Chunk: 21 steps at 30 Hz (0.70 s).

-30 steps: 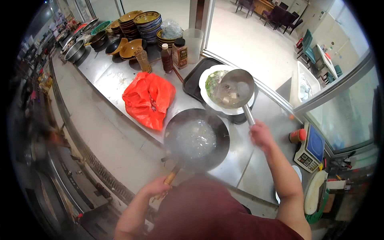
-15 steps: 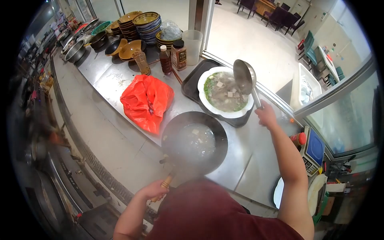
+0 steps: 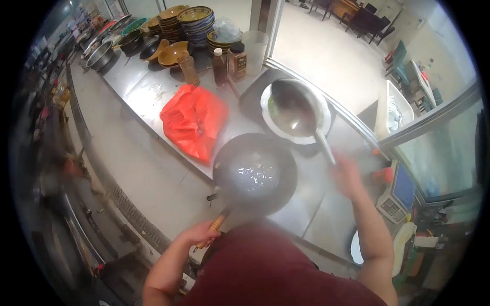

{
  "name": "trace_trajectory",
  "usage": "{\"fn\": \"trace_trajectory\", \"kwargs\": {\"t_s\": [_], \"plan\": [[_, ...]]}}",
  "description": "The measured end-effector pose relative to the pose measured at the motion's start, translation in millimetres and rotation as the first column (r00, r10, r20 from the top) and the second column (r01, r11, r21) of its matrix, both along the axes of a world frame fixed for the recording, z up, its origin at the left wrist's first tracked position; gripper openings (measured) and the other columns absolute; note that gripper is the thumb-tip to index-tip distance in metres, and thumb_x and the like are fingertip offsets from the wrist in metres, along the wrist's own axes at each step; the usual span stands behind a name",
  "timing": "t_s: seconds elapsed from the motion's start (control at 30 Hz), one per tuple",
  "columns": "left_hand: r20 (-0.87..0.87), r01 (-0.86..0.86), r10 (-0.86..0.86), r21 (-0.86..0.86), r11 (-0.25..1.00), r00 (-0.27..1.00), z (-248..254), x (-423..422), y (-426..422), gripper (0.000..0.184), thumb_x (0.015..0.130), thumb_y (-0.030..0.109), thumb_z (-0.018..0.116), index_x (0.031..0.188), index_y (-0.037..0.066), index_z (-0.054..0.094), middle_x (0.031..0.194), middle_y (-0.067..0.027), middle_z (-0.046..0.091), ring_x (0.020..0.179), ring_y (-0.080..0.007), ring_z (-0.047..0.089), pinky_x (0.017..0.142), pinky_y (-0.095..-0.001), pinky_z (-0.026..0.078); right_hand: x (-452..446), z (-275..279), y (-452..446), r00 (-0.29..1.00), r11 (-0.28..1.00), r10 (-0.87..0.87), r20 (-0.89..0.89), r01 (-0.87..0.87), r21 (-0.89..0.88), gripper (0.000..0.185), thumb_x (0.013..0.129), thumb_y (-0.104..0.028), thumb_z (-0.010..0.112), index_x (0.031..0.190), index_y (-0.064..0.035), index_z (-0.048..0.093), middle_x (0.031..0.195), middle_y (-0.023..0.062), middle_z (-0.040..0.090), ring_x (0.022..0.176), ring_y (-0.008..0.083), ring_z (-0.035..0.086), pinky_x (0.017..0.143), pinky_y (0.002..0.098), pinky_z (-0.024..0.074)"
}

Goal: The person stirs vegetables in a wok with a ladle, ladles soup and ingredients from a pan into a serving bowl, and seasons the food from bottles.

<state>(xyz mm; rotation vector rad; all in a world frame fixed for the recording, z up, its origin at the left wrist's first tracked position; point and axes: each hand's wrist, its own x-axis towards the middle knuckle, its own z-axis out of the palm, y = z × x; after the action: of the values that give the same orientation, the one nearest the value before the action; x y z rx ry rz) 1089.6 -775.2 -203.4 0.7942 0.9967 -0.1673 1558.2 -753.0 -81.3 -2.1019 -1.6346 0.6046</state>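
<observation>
My left hand (image 3: 204,234) is wrapped around the wooden handle of a dark wok (image 3: 283,176), which is near the counter's front edge. Shiny, pale broth (image 3: 255,176) covers the wok's bottom, and steam blurs it. Blurred by motion, my right hand (image 3: 347,174) grips the end of a ladle (image 3: 293,108). The ladle's large round bowl is over a white scalloped serving bowl (image 3: 325,118) and hides most of the soup in it. Some green garnish shows at that bowl's left side. Under the serving bowl is a dark tray (image 3: 252,97).
A red plastic bag (image 3: 189,122) lies left of the wok on the steel counter (image 3: 138,94). Behind it stand bottles, a spice jar (image 3: 237,64) and stacked bowls (image 3: 196,33). To the right are a red-lidded jar (image 3: 382,175) and a scale (image 3: 398,196).
The ladle has swung left and lower over the serving bowl, covering more of the soup. My left hand keeps hold of the wok. The whole view has shifted slightly.
</observation>
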Motion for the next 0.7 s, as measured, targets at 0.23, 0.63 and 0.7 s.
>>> {"fn": "trace_trajectory", "kwargs": {"t_s": [0.23,0.63,0.7], "plan": [[0.008,-0.012,0.011,0.055,0.998,1.000,-6.6,-3.8,-0.8,0.012,0.083,0.012,0.057,0.084,0.007,0.046,0.060,-0.0005,0.046,0.046,-0.0097,0.044,0.042,-0.0270,0.040,-79.8,-30.0,-68.6,0.989,0.957,0.096,0.110,-0.061,-0.285,0.064,0.081,-0.018,0.060,0.139,-0.0078,0.036,0.094,0.0227,0.063,0.088,0.0351,0.062,0.079,0.0408,0.0481],[0.016,-0.014,0.014,0.003,1.000,1.000,16.6,4.6,6.5,0.014,0.081,0.007,0.053,0.089,0.006,0.042,0.063,-0.0014,0.046,0.047,-0.0096,0.045,0.038,-0.0262,0.041,-110.0,-3.8,-58.0,0.788,0.829,-0.302,-0.537,-0.061,-0.556,0.064,0.080,-0.010,0.057,0.141,-0.0095,0.036,0.064,0.0024,0.053,0.041,0.0102,0.047,0.036,0.0253,0.0354],[0.007,-0.001,0.001,0.032,0.999,1.000,30.6,12.3,6.2,0.014,0.081,0.008,0.054,0.088,0.006,0.041,0.063,-0.0015,0.046,0.047,-0.0096,0.045,0.038,-0.0262,0.041,-129.7,0.8,-66.2,0.762,0.812,-0.344,-0.548,-0.051,-0.581,0.064,0.079,-0.010,0.055,0.140,-0.0089,0.037,0.064,0.0025,0.054,0.042,0.0101,0.049,0.035,0.0243,0.0356]]}}
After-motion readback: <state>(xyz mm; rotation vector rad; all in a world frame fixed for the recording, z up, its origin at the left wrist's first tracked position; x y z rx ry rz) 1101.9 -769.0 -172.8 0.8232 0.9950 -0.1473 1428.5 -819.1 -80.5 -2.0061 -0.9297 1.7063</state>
